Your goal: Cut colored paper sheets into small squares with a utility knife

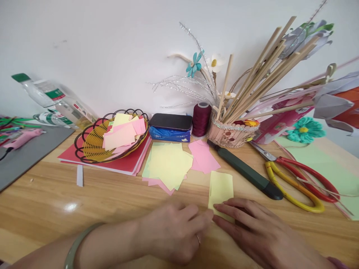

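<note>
Wooden table (42,213), white wall (112,48) behind. Folded yellow paper (221,186) near front, left of green cutter (246,172). Right hand (256,226) outstretched, resting on paper; left hand (175,229) curled at near corner, grip unclear. Align edges, press crease evenly.

A plain off-white wall (112,45) with a smooth, matte face rises behind a light-brown wooden tabletop (112,194), filling the upper part of the view. Small grey smudges (60,43) mark its surface at upper left. The tabletop, honey-toned and streaked with darker grain running mostly from side to side, stretches across the foreground and reaches back toward the wall. A flat, dark-edged grey mat (53,149) covers its far-left part, cut off by the frame. Soft, diffuse light falls across the pale backdrop, and one bright white glare spot (70,207) gleams on the glossy wood at left.
</note>
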Tool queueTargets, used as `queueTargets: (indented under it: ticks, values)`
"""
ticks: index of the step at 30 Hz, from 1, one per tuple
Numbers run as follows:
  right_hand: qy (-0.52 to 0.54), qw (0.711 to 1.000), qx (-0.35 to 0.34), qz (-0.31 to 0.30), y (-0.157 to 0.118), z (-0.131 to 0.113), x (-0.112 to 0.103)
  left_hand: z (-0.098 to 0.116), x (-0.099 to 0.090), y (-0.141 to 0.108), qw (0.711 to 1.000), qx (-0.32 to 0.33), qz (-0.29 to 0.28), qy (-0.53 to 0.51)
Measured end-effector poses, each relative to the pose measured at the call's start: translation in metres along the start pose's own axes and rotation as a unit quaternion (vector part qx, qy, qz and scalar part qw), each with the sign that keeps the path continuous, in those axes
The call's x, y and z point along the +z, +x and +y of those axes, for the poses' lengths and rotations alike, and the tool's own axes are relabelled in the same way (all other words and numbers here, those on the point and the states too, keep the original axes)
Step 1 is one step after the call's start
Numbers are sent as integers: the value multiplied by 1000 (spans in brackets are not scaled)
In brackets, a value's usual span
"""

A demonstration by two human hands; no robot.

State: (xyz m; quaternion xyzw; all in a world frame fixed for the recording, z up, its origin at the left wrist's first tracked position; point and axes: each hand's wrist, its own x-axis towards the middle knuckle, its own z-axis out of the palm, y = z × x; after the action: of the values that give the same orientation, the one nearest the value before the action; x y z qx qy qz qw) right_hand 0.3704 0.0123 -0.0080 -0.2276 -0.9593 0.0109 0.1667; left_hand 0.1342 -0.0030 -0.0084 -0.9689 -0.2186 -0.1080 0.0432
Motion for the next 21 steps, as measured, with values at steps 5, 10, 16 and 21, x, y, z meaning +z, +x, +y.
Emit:
queueTargets:
  ticks: [5,10,16,21]
  values:
    - [14,1000,-2,-22,2,2,-4,-3,1,-3,998,40,43,23]
    - [30,997,66,2,-2,7,-1,-4,2,-4,997,47,57,26]
    - [-23,990,122,67,2,6,5,-3,0,-5,997,55,59,21]
    - [-60,991,106,57,2,6,8,2,-1,-6,995,71,73,5]
